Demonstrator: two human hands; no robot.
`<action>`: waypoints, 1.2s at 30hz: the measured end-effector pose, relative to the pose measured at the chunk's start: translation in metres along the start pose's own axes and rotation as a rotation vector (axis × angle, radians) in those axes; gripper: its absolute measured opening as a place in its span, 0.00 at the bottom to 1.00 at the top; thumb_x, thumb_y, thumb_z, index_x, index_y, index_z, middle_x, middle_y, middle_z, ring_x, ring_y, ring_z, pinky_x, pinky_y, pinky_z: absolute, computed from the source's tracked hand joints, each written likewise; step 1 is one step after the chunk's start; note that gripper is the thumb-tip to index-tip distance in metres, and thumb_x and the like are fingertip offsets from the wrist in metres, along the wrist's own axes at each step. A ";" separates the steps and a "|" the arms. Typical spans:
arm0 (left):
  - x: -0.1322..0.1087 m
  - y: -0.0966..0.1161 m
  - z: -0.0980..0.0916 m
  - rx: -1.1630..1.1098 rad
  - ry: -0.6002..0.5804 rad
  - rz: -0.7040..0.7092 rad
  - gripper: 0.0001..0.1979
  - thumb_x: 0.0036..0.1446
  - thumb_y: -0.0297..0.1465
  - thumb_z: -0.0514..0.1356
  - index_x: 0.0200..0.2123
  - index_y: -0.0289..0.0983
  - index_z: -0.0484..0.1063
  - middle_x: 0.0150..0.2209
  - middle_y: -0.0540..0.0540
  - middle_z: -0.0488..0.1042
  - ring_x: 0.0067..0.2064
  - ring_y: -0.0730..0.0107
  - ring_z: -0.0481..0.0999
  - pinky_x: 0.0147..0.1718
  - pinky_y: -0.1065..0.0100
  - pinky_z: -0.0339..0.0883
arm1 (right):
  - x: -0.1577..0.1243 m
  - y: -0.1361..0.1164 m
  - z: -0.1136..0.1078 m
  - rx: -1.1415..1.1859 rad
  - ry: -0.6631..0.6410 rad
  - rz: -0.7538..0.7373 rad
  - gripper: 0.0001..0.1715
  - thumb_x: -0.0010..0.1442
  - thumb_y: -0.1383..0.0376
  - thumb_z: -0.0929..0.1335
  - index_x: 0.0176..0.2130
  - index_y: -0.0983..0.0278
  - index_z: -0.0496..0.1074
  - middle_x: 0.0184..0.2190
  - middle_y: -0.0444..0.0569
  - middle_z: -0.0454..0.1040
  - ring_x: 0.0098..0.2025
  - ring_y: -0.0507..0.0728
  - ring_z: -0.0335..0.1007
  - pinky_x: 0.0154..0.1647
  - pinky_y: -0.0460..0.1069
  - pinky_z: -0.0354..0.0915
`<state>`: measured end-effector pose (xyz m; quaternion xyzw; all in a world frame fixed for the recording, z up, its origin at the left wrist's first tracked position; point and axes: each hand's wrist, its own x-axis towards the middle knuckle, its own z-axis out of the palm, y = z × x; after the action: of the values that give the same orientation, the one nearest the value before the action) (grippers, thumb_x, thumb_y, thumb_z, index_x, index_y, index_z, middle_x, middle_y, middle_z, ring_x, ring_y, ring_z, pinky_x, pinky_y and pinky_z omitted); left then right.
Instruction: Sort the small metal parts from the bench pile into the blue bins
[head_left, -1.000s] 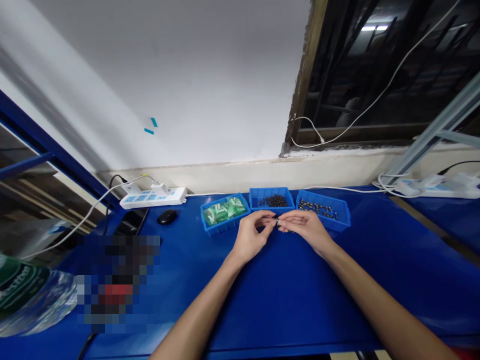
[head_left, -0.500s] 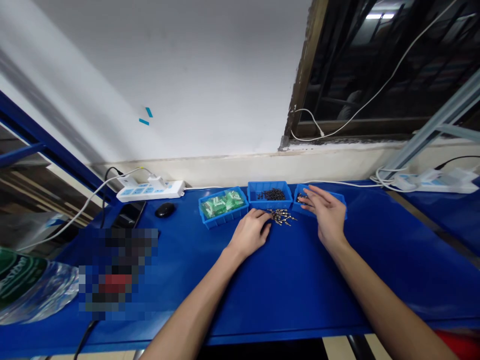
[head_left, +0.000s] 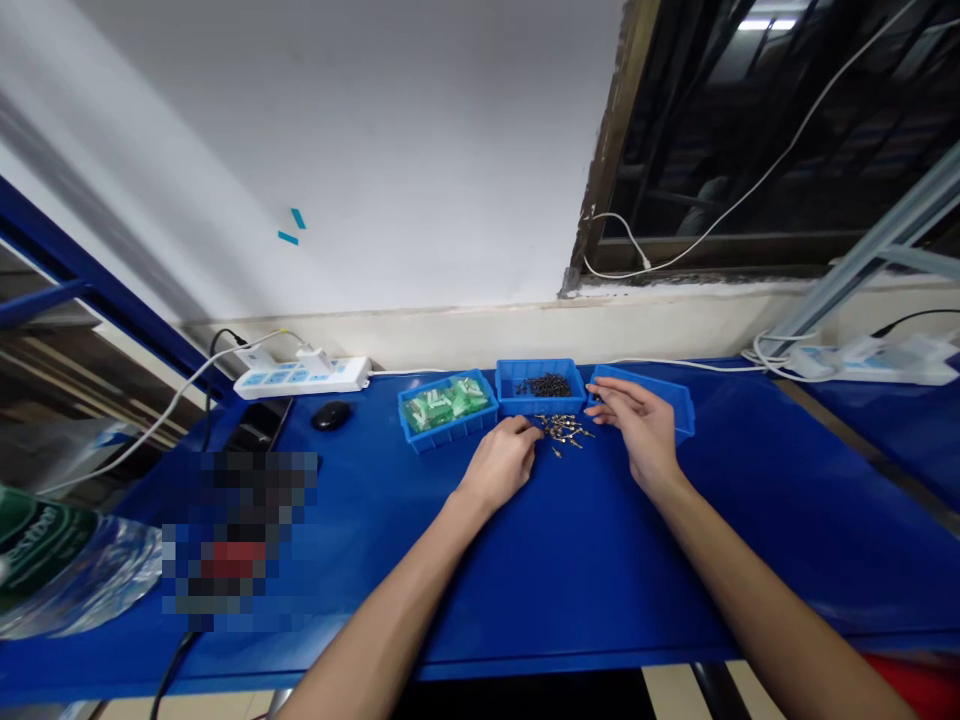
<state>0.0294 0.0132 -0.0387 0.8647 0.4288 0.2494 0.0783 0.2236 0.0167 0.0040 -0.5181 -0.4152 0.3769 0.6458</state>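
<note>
**Both our hands bent over the metal parts**

We have our left hand low on the blue, smooth-topped table, back upward and fingers curled in, with its fingertips at the left edge of a loose pile of small brass-and-dark metal fittings. Its grip is hidden beneath the knuckles, so we cannot tell whether it has hold of one.

Our right hand is raised at the left part of a blue, rectangular plastic bin. Its fingers point leftward, slightly bent and partly spread; whether a fitting sits between the fingertips we cannot make out.

Our forearms come in from the two lower corners and slant toward each other. The pile lies between our hands, just in front of a blue plastic bin of small dark metal pieces. One fitting lies a little apart, nearer us.
</note>
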 end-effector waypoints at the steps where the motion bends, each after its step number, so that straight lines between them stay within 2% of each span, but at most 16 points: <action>1: 0.000 0.000 0.000 -0.010 0.000 -0.005 0.13 0.61 0.21 0.57 0.43 0.37 0.79 0.41 0.42 0.78 0.43 0.62 0.80 0.45 0.65 0.76 | 0.000 0.000 0.000 0.002 -0.004 0.005 0.20 0.43 0.54 0.79 0.34 0.62 0.81 0.34 0.52 0.85 0.26 0.56 0.80 0.26 0.49 0.73; 6: 0.000 -0.001 -0.001 -0.076 0.030 -0.048 0.10 0.58 0.21 0.58 0.36 0.36 0.78 0.39 0.43 0.77 0.39 0.63 0.80 0.42 0.65 0.77 | -0.001 0.002 0.001 -0.010 -0.042 0.007 0.19 0.44 0.54 0.78 0.34 0.62 0.81 0.33 0.51 0.85 0.25 0.55 0.79 0.26 0.48 0.73; 9: 0.001 0.000 -0.001 -0.179 0.087 -0.079 0.10 0.57 0.20 0.58 0.38 0.37 0.77 0.40 0.44 0.76 0.36 0.65 0.80 0.40 0.65 0.77 | 0.000 0.003 0.000 -0.040 -0.094 0.018 0.19 0.44 0.53 0.78 0.34 0.62 0.80 0.32 0.51 0.84 0.25 0.55 0.79 0.27 0.49 0.73; 14: 0.005 0.006 -0.002 -0.636 0.274 -0.097 0.09 0.58 0.23 0.62 0.42 0.38 0.71 0.41 0.47 0.75 0.36 0.71 0.81 0.38 0.70 0.77 | -0.001 0.003 0.001 -0.133 -0.315 0.101 0.19 0.41 0.55 0.78 0.32 0.63 0.81 0.23 0.48 0.81 0.22 0.54 0.76 0.25 0.48 0.70; 18: 0.007 0.009 -0.005 -0.921 0.297 -0.171 0.11 0.57 0.25 0.65 0.42 0.38 0.68 0.40 0.48 0.74 0.35 0.72 0.83 0.36 0.73 0.77 | -0.004 0.002 0.003 -0.161 -0.496 0.138 0.17 0.40 0.57 0.79 0.30 0.63 0.81 0.21 0.47 0.80 0.24 0.55 0.77 0.30 0.49 0.72; 22: 0.008 0.008 -0.007 -1.031 0.281 -0.247 0.16 0.53 0.27 0.70 0.42 0.37 0.68 0.40 0.48 0.75 0.36 0.72 0.83 0.38 0.71 0.78 | -0.007 0.002 0.004 -0.107 -0.558 0.180 0.16 0.41 0.58 0.80 0.31 0.63 0.82 0.23 0.48 0.81 0.27 0.56 0.79 0.34 0.51 0.74; 27: 0.008 0.004 -0.005 -1.043 0.270 -0.261 0.17 0.53 0.31 0.71 0.44 0.37 0.70 0.40 0.47 0.76 0.35 0.72 0.83 0.39 0.71 0.79 | -0.009 0.004 0.005 -0.033 -0.563 0.276 0.19 0.37 0.57 0.82 0.31 0.63 0.83 0.25 0.49 0.83 0.28 0.55 0.80 0.34 0.49 0.73; 30: 0.008 0.003 -0.004 -0.938 0.274 -0.228 0.13 0.58 0.32 0.67 0.44 0.37 0.71 0.40 0.46 0.78 0.36 0.72 0.82 0.39 0.71 0.78 | -0.009 0.006 0.004 0.014 -0.533 0.296 0.21 0.35 0.57 0.83 0.30 0.63 0.83 0.27 0.51 0.83 0.30 0.57 0.80 0.35 0.50 0.74; 33: 0.006 0.003 -0.004 -0.646 0.235 -0.097 0.06 0.64 0.30 0.61 0.44 0.37 0.74 0.42 0.44 0.80 0.41 0.66 0.81 0.44 0.64 0.78 | -0.005 0.005 0.003 0.050 -0.370 0.233 0.21 0.34 0.57 0.83 0.30 0.63 0.83 0.27 0.51 0.83 0.31 0.59 0.81 0.36 0.52 0.76; 36: 0.003 0.004 -0.002 -0.303 0.100 0.059 0.09 0.66 0.29 0.58 0.47 0.38 0.76 0.47 0.41 0.80 0.50 0.59 0.78 0.54 0.55 0.74 | 0.001 0.004 0.000 0.094 -0.083 0.094 0.21 0.35 0.58 0.83 0.30 0.63 0.82 0.28 0.51 0.83 0.34 0.60 0.82 0.39 0.54 0.78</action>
<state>0.0322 0.0129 -0.0345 0.8417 0.3642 0.3562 0.1790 0.2239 0.0183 0.0004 -0.4901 -0.3987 0.4470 0.6333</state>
